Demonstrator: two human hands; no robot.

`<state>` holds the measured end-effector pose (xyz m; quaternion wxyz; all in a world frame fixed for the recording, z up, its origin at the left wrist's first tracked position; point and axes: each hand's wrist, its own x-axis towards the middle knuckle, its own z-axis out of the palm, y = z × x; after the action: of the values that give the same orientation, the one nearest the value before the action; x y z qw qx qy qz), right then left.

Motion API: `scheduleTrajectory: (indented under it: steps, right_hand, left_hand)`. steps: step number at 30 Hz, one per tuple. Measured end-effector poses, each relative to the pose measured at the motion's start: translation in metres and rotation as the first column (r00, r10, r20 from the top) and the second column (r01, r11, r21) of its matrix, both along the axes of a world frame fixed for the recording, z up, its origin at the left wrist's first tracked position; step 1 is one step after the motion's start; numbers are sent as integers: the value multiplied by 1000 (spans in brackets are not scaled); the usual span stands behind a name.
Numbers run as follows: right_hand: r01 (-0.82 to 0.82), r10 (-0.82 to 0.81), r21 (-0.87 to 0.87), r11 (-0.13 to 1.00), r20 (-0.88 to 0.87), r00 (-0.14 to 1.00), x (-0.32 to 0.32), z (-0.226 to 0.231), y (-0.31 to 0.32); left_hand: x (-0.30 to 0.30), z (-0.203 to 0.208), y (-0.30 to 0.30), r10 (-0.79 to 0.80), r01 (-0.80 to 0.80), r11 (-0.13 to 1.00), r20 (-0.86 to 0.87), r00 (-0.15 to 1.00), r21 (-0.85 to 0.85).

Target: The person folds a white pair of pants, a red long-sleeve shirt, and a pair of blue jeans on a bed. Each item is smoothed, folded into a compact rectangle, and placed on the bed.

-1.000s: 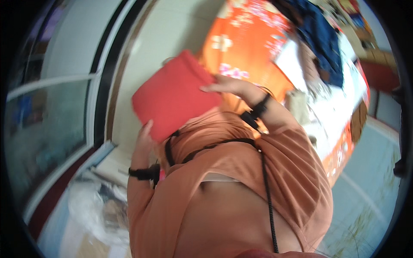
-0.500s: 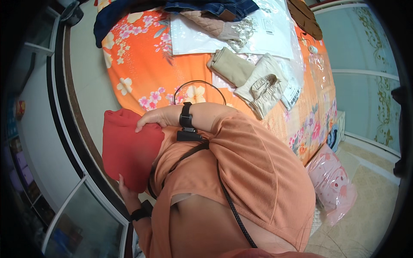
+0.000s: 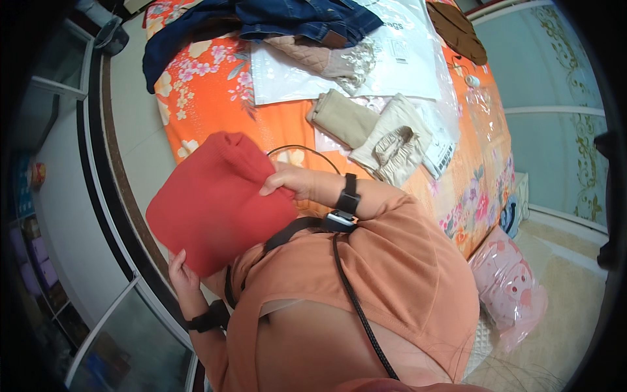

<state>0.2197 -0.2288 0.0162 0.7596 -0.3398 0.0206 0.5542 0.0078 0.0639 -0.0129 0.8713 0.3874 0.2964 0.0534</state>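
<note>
Between my two hands I hold a folded red garment (image 3: 212, 199), a soft bundle with a rolled fold along its top. My right hand (image 3: 287, 181) grips its right edge, thumb on the front. At the lower left edge my left hand (image 3: 184, 273) has hold of it, with the fingertips pressing the cloth and part of the hand behind it. The bundle is tilted and held up off the bed, beside its left edge. What kind of garment it is cannot be told while folded.
On the floral orange bedspread (image 3: 215, 117) lie blue jeans (image 3: 300, 19), a white plastic bag (image 3: 411, 78), folded beige cloth (image 3: 343, 119), cream elastic-waist pants (image 3: 395, 144) and a brown garment (image 3: 460, 32). A pink plastic-wrapped package (image 3: 506, 281) is at the right. Sliding glass doors (image 3: 130, 333) stand left.
Both hands have brought the red bundle up and to the right, nearer the bed, and turned it. My right hand moved farther right than my left.
</note>
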Motion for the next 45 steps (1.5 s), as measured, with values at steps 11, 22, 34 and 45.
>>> scheduleTrajectory:
  steps: [11, 22, 34, 45]
  right_hand:
    - [903, -228, -163, 397, 936, 269, 37, 111, -187]
    - [727, 909, -615, -304, 40, 414, -33, -45, -251]
    - [901, 223, -419, -113, 873, 434, 63, 13, -295]
    - [797, 724, -346, -494, 344, 598, 60, -113, -253]
  left_hand:
    - [65, 3, -6, -327, 347, 920, -130, 936, 181]
    - [41, -40, -13, -352, 412, 892, -286, 891, 187]
    - [23, -38, -31, -346, 394, 911, -288, 893, 126]
    - [10, -45, -38, -282, 345, 920, -297, 912, 184]
